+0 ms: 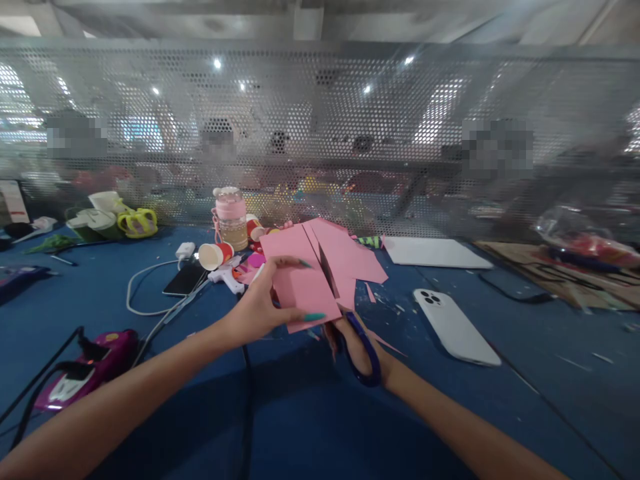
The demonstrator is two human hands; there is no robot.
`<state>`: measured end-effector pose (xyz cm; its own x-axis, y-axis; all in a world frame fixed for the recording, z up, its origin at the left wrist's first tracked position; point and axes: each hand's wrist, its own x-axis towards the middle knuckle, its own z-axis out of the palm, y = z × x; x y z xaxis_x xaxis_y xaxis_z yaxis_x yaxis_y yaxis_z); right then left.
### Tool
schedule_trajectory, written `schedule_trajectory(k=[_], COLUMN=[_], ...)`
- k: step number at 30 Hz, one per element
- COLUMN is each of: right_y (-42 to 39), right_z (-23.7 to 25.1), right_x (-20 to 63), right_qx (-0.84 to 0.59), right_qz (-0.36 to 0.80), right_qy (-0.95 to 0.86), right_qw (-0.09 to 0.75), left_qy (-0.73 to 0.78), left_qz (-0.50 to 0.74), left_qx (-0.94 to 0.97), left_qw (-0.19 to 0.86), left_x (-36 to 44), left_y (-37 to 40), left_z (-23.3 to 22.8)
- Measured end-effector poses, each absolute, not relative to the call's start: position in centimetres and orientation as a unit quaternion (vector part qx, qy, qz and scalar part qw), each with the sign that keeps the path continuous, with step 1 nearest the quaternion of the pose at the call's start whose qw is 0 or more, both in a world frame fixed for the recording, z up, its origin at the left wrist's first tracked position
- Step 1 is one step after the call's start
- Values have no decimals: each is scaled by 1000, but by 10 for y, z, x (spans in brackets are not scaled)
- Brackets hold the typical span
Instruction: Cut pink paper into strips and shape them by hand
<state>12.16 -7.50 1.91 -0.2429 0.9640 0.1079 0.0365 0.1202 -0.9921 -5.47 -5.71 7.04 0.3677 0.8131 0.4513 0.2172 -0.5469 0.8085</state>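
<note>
My left hand (267,300) is closed on a sheet of pink paper (300,287), thumb on the near side and fingers over the top. Below and right of it, my right hand (353,340) grips a pair of scissors with dark blue handles (367,357). The blades are mostly hidden by the paper. A long slit runs up through the pink sheet from near the scissors, and a dark gap shows between the two sides. Pink offcuts (370,292) lie on the blue table just right of the sheet.
A white phone (457,327) and a white board (437,253) lie to the right. Left are a glue gun (227,275), a paper cup (215,255), a pink-lidded bottle (231,217), a black phone (185,279), cables and a purple device (90,370). A perforated metal screen (330,133) stands behind.
</note>
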Motion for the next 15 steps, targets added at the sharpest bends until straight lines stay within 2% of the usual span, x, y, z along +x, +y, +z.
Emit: schedule_trajectory(k=[5,11,15], right_y=[-74,-75,-73], right_z=[24,26,23], right_x=[117,117,118], right_qx=[-416,-432,-444], right_qz=[556,590,591], right_qy=[-571,-530,-519], right_qw=[438,428,430], left_qy=[332,324,323], left_qz=[501,560,569], left_qx=[725,613,628], left_qw=[336,453,422], left_x=[-72,-88,-92], left_y=[-38,-19,-15], left_z=[83,90,90])
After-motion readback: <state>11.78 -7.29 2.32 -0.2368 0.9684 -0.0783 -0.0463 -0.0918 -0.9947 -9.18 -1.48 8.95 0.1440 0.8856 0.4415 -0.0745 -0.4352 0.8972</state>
